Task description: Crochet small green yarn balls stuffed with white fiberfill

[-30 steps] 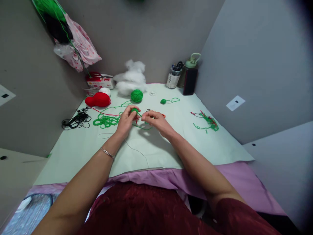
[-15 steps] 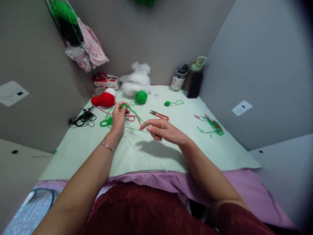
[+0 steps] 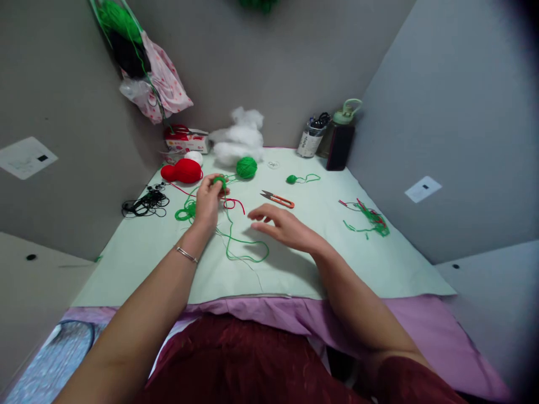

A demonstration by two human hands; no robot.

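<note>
My left hand is closed on a small green yarn piece above the left part of the table. From that piece a green strand hangs down and lies in a loop on the pale cloth. My right hand is to the right of it, fingers apart, with nothing visible in them. Orange thread snips lie just beyond my right hand. A red yarn strand curls between the hands. A loose green yarn coil is just left of my left wrist.
Behind the hands are a green yarn ball, white stuffing and a red knitted piece. Black yarn lies at left, green and red scraps at right. A pen cup and a bottle stand at the back.
My right hand has let go of the green strand, which has dropped from a taut line into a slack loop on the cloth. The whole view has shifted slightly.
</note>
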